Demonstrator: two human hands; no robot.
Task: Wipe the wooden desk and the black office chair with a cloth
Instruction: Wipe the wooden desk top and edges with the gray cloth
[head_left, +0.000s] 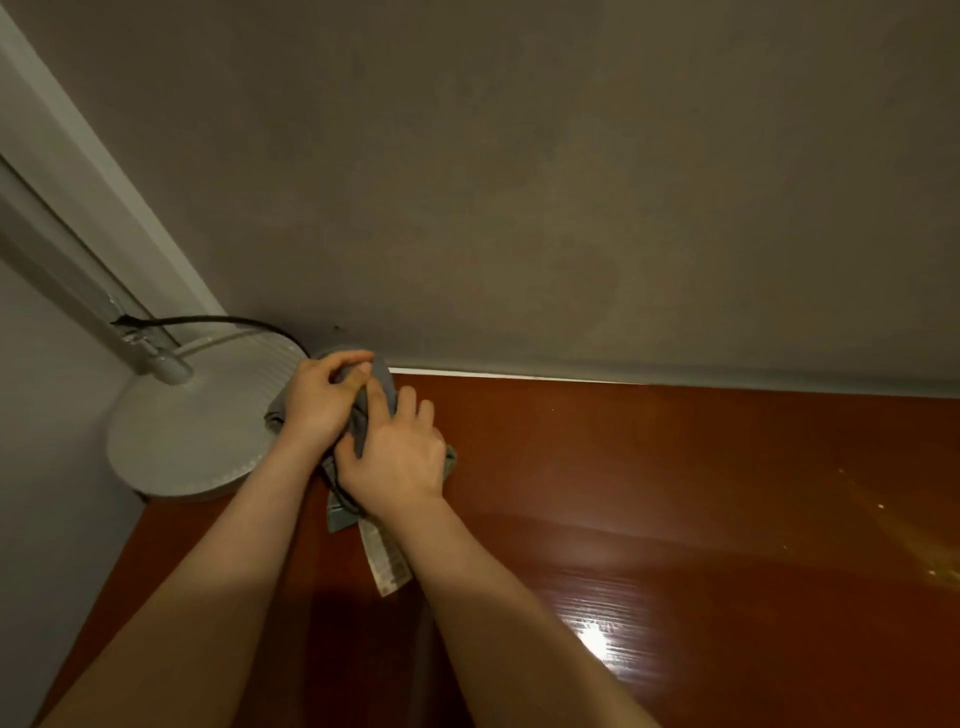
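At desk (675, 493) corner | one cloth (383, 383) | left hand (318, 404) grips it | right hand (396, 460) seemingly pressing flat

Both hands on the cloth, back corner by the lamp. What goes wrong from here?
1. The left hand grips the cloth right against the lamp base; a leftward wipe might shove it.
2. The black cable behind it could snag.
3. The right hand rests on the bunched cloth, so the corner of the desk may get missed.
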